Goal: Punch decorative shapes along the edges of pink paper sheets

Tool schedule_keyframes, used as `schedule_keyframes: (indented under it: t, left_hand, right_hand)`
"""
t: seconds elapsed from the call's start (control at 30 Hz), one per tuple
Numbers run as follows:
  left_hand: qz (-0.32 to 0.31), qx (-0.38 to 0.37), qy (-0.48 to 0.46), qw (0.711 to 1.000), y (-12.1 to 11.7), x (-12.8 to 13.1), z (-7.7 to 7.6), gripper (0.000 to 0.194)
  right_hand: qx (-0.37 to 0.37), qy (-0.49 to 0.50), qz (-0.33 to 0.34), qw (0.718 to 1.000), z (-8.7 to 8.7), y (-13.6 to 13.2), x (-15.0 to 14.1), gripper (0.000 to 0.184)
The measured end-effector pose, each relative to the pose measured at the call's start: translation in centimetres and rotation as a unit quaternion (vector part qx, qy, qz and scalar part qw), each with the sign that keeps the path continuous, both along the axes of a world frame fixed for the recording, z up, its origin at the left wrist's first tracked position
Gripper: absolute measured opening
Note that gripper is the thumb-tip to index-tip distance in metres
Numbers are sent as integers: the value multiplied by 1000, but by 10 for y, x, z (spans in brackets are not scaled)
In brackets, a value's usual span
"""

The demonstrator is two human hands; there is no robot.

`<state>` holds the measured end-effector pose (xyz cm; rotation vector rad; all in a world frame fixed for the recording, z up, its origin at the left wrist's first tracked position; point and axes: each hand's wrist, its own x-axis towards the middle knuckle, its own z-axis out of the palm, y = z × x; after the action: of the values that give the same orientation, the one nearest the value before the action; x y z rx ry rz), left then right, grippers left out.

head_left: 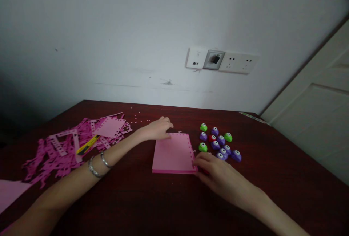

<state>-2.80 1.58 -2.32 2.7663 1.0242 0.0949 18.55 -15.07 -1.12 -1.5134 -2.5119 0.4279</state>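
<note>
A stack of square pink paper sheets [172, 154] lies on the dark red table, small holes punched along its top and right edges. My left hand [159, 129] reaches over the stack's top left corner, fingers loosely stretched and thumb on the paper. At the lower right corner, the curled fingers of my right hand [212, 169] close on the sheets' edge. Something red shows under that palm, mostly hidden. Just beyond it sit several small one-eyed pieces: purple [236, 155], green [228, 137] and one red [212, 138].
On the left, a heap of punched pink paper strips [58, 152] holds a yellow utility knife [88, 145] and a pink square [110, 126]. Another pink sheet [12, 192] lies at the near left. Wall sockets [238, 62] are behind the table; a pale panelled door [319, 101] stands right.
</note>
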Motion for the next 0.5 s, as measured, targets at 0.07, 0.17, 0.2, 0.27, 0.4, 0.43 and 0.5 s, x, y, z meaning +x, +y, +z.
schedule_keyframes:
  t: [0.07,0.17,0.2,0.27,0.4,0.43,0.5]
  left_hand:
    - [41,-14,3,999,14,-9,-4,37]
    - [15,-82,-4,997,27,-18,-15,32]
    - [-1,-101,-10,995,29,-20,-17,32]
    - [-17,-116,-15,993,32,-21,-21,38]
    - [7,-107,24,994,33,-17,-22,58]
    - [12,-110,37,993,34,-16,-22,62]
    - [22,-123,49,991,36,-13,-23,67]
  right_hand:
    - [21,-9,25,999,-8,-6,-13,18]
    - [27,-36,54,997,-17,-10,-26,21]
    - [25,-43,60,997,-19,-11,-28,20]
    - [22,-55,67,996,-21,-11,-30,18]
    - [35,-59,66,995,-25,-10,-30,16]
    - [40,-56,64,996,-26,-10,-29,16]
    - [47,-49,59,996,-28,-11,-29,17]
